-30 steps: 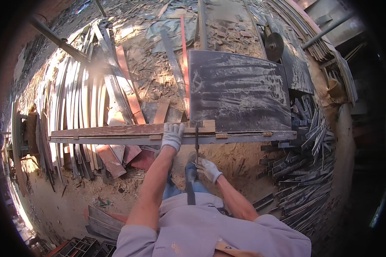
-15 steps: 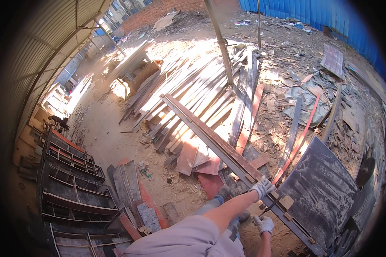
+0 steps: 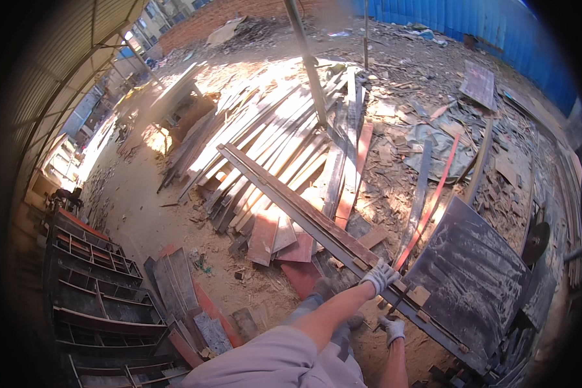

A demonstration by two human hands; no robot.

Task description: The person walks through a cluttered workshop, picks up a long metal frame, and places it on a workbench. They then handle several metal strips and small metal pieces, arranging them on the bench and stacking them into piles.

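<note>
A long, narrow reddish-brown plank (image 3: 317, 215) lies along a grey rail (image 3: 443, 344), which runs slantwise beside a dark, dust-streaked panel (image 3: 478, 278). My left hand (image 3: 380, 277), in a white glove, rests across the plank's near end with its fingers curled over the edge. Lower down, my gloved right hand (image 3: 392, 328) is closed on the near side of the rail. A thin dark bar (image 3: 399, 299) crosses the rail just above it. Whatever the right fingers hold is hidden. Small wooden blocks (image 3: 420, 295) sit at the panel's edge.
Beyond the rail spreads a big heap of loose planks (image 3: 265, 155) around a leaning post (image 3: 310, 77). Dark framed panels (image 3: 103, 291) stand at the left. Offcuts (image 3: 174, 284) lie near my legs, and scrap litters the ground toward a blue metal fence (image 3: 433, 19).
The whole view has shifted, so the scene sits further left. Both hands keep nearly the same places against the plank and rail.
</note>
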